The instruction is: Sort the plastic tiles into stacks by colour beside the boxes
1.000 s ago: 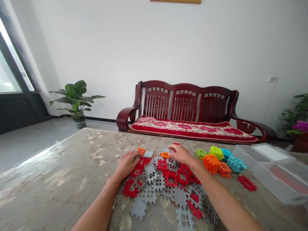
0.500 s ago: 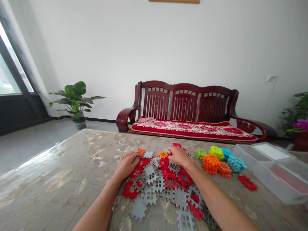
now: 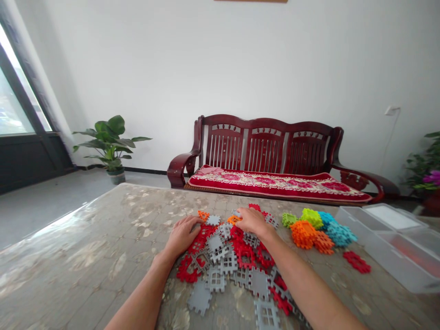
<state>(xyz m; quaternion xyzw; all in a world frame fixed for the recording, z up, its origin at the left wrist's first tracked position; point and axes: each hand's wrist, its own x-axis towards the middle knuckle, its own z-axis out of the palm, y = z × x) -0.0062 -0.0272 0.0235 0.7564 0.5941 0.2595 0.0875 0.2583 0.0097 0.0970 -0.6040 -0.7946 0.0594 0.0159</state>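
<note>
A loose pile of grey and red interlocking plastic tiles (image 3: pixel 217 247) with notched edges lies on the cloth-covered table. My left hand (image 3: pixel 185 233) rests at the pile's left edge, palm down and fingers stretched forward, beside some red tiles (image 3: pixel 204 236). A small orange tile (image 3: pixel 203 215) lies just beyond its fingertips, next to a flat grey tile (image 3: pixel 213 220). At the far side of the pile, my right hand (image 3: pixel 251 221) has its fingers bent in a pinch at another orange tile (image 3: pixel 233 219). Its palm partly covers the tiles underneath.
Sorted stacks of orange (image 3: pixel 303 234), yellow-green (image 3: pixel 311 218) and blue tiles (image 3: pixel 339 233) stand to the right. A red tile (image 3: pixel 356 261) lies near a clear plastic box (image 3: pixel 388 256). Behind the table (image 3: pixel 85 256) is a wooden bench (image 3: pixel 264 146) with a red cover.
My right hand has shifted slightly left and lower over the orange tile, with its fingers more bent. My left hand stays at the pile's edge. The view has turned slightly.
</note>
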